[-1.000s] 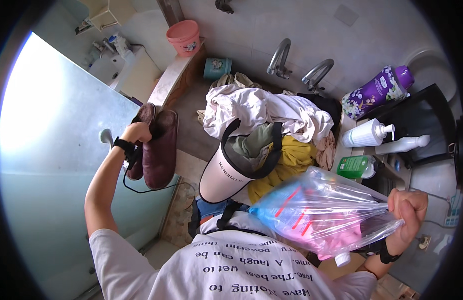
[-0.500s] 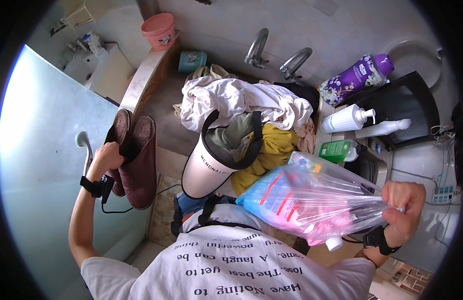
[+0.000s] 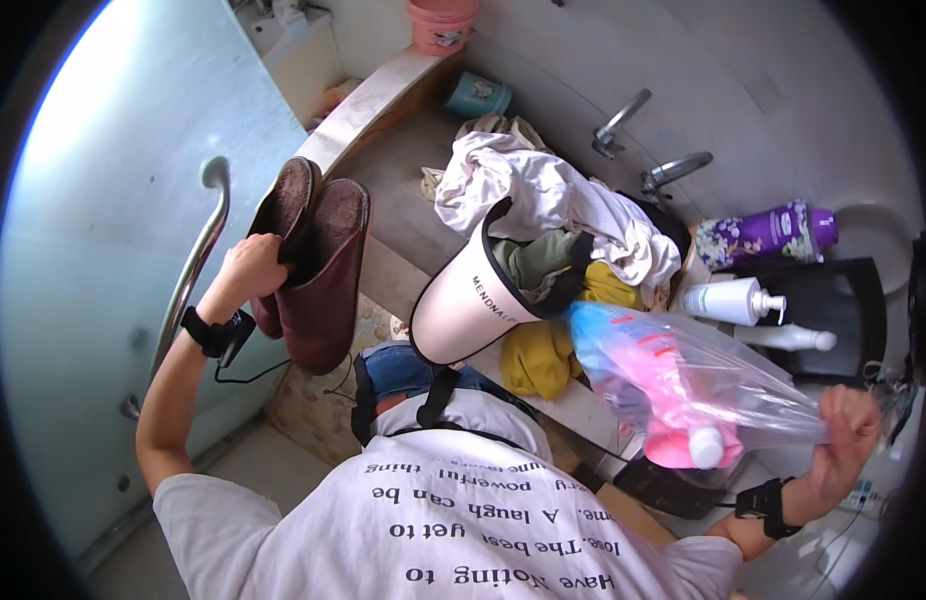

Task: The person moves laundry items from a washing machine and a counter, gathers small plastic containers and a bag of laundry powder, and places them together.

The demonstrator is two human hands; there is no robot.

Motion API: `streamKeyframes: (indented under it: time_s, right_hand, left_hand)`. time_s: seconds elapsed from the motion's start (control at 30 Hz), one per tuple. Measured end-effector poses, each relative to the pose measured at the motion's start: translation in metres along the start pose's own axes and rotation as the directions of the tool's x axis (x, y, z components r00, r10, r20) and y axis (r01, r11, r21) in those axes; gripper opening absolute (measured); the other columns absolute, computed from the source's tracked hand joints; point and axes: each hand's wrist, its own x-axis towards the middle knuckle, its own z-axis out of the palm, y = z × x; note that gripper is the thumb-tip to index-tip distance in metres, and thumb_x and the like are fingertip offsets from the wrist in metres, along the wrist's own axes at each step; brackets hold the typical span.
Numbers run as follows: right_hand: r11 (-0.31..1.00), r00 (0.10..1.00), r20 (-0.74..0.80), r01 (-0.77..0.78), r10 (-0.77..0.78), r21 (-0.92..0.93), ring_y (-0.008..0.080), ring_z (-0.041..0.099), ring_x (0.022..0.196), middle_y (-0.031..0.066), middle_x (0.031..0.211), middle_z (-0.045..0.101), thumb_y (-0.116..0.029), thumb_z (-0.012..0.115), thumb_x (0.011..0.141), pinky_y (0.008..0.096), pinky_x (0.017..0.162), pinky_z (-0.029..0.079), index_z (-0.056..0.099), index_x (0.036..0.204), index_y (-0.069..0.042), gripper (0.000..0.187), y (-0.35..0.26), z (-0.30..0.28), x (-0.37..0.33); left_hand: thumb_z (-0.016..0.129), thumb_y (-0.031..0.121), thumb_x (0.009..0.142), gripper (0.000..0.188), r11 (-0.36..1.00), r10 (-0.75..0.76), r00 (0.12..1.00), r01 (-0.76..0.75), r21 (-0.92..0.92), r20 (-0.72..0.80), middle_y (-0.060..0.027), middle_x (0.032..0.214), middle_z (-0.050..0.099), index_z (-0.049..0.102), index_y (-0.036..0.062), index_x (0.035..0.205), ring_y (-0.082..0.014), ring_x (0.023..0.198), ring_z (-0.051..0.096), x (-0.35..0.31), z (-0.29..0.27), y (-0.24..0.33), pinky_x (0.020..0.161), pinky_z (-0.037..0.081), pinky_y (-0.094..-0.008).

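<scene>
My left hand [image 3: 255, 266] is closed on a pair of dark maroon slippers [image 3: 328, 290], fingers hooked into the fleecy opening of one. They hang beside the frosted glass door. On the right, my right hand [image 3: 849, 425] grips the gathered neck of a clear plastic bag [image 3: 768, 385]. Blue and pink packages [image 3: 668, 390] and a white cap [image 3: 705, 447] show through the film. Between my hands, in front of my body, is a pale pink bag [image 3: 461, 305] with a black rim. Dark green cloth [image 3: 533, 260] sticks out of its top.
White clothes [image 3: 543, 190] and a mustard cloth [image 3: 535, 360] lie heaped near two wall taps [image 3: 675, 170]. A purple bottle [image 3: 763, 235] and a white pump bottle [image 3: 723, 300] stand on the right. The glass door [image 3: 113, 280] with its metal handle [image 3: 198, 265] borders the left; a pink bucket [image 3: 441, 25] sits on the ledge.
The view has turned, so the taps and laundry sit farther right. The bag in my right hand has swung and its contents hang differently. My left hand still holds the slippers.
</scene>
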Motion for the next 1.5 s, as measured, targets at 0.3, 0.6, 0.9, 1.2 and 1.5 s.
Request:
streamKeyframes:
  time_s: [0.3, 0.6, 0.9, 1.2, 1.5]
  right_hand:
    - [0.999, 0.988, 0.154, -0.035, 0.032, 0.015, 0.0099, 0.027, 0.047, -0.001, 0.051, 0.03, -0.004, 0.06, 0.071, 0.0251, 0.049, 0.026, 0.031, 0.054, -0.009, 0.034, 0.03, 0.044, 0.007]
    - [0.997, 0.911, 0.412, -0.032, -0.002, 0.074, 0.0083, 0.03, 0.042, -0.0014, 0.048, 0.034, -0.019, 0.07, 0.07, 0.023, 0.046, 0.028, 0.035, 0.057, -0.009, 0.039, 0.045, 0.05, 0.012]
    - [0.922, 0.877, 0.42, -0.06, 0.231, -0.383, 0.0106, 0.034, 0.06, -0.0002, 0.061, 0.035, -0.012, 0.071, 0.063, 0.0261, 0.067, 0.034, 0.036, 0.064, -0.008, 0.035, 0.028, 0.063, -0.01]
    - [0.769, 0.99, 0.068, -0.051, 0.121, -0.637, 0.0094, 0.04, 0.065, 0.0017, 0.072, 0.043, -0.001, 0.049, 0.083, 0.0233, 0.065, 0.036, 0.046, 0.075, -0.01, 0.012, 0.102, -0.019, -0.005]
    - [0.677, 0.971, -0.24, -0.185, 0.012, -0.713, 0.0084, 0.041, 0.06, 0.0002, 0.069, 0.045, -0.001, 0.052, 0.079, 0.023, 0.059, 0.036, 0.046, 0.07, -0.01, 0.014, 0.087, 0.02, -0.074]
  left_hand:
    - [0.063, 0.017, 0.071, 0.025, 0.975, -0.121, 0.991, 0.107, -0.197, -0.062, -0.0178, 0.083, 0.062, 0.062, 0.0042, 0.093, -0.0358, 0.084, 0.058, -0.064, 0.029, -0.01, 0.072, 0.048, -0.0426]
    - [0.064, 0.021, 0.073, 0.032, 0.905, -0.22, 0.975, 0.194, -0.379, -0.025, -0.0183, 0.088, 0.063, 0.061, 0.0031, 0.098, -0.0357, 0.087, 0.058, -0.122, 0.119, -0.023, 0.074, 0.048, -0.0432]
    - [0.063, 0.024, 0.074, 0.034, 0.782, -0.419, 0.899, 0.429, -0.452, 0.128, -0.0179, 0.095, 0.062, 0.059, 0.0048, 0.102, -0.0356, 0.092, 0.058, -0.165, 0.281, -0.093, 0.078, 0.047, -0.0446]
    - [0.052, 0.016, 0.076, 0.041, 0.414, -0.618, 0.684, 0.703, -0.578, 0.388, -0.029, 0.109, 0.053, 0.05, -0.0058, 0.111, -0.0416, 0.103, 0.051, -0.207, 0.515, -0.209, 0.087, 0.044, -0.0445]
    - [0.045, 0.019, 0.075, 0.035, 0.266, -0.577, 0.696, 0.656, -0.707, 0.428, -0.0263, 0.099, 0.058, 0.059, -0.0033, 0.098, -0.0414, 0.097, 0.053, -0.278, 0.78, -0.247, 0.083, 0.043, -0.0449]
